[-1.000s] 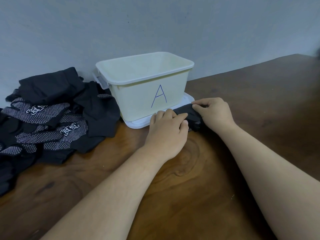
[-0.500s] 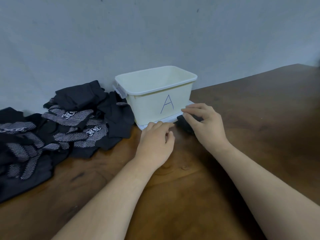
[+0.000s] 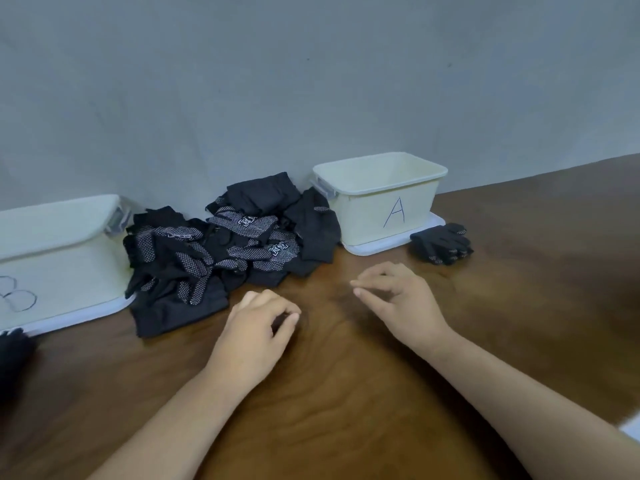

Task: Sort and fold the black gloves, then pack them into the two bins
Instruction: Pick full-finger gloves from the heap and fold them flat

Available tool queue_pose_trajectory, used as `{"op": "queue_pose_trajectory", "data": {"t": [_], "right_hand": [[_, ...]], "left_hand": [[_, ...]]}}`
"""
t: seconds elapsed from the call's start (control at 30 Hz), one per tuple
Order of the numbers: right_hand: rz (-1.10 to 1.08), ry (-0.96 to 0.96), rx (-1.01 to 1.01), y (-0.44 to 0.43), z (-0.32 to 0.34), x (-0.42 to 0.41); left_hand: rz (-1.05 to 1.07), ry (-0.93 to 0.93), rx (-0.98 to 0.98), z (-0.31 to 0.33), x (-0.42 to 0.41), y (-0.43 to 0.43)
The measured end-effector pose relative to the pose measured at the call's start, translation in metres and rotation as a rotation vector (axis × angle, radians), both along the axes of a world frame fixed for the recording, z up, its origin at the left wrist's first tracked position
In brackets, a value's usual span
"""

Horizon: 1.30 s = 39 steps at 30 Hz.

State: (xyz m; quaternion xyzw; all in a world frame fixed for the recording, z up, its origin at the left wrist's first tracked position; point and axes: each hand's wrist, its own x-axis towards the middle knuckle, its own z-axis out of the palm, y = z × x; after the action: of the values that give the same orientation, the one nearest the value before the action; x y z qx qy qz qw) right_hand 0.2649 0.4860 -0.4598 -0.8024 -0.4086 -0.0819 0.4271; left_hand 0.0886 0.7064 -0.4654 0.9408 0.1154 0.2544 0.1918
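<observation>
Both hands are empty over the table [image 3: 346, 393]: the left hand [image 3: 256, 329] has loosely curled fingers, and the right hand [image 3: 403, 306] is relaxed with its fingers pointing left. Just beyond them a pile of gloves [image 3: 235, 247] lies against the wall, between bin B [image 3: 59, 261] at left and bin A [image 3: 367, 209] at right. A folded glove [image 3: 441, 242] sits on the table at bin A's front right corner, just beside the white lid [image 3: 374, 247] under that bin.
</observation>
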Motion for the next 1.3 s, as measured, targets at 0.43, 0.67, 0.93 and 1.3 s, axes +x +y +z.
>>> {"op": "queue_pose_trajectory", "data": {"t": [0.43,0.67,0.93,1.3], "right_hand": [[0.088,-0.335,-0.235,0.126,-0.011,-0.01],[0.183,-0.373,-0.279,0.17,-0.006,-0.009],[0.006,-0.254,-0.244,0.154,-0.011,0.002],[0.064,-0.252,-0.258,0.118,0.0,-0.029]], "left_hand": [[0.098,0.018,-0.181,0.011,-0.066,0.049],[0.253,-0.031,-0.185,0.002,-0.061,0.067],[0.243,-0.047,-0.27,-0.001,-0.062,0.067],[0.173,-0.011,-0.179,0.0,-0.065,0.056]]}}
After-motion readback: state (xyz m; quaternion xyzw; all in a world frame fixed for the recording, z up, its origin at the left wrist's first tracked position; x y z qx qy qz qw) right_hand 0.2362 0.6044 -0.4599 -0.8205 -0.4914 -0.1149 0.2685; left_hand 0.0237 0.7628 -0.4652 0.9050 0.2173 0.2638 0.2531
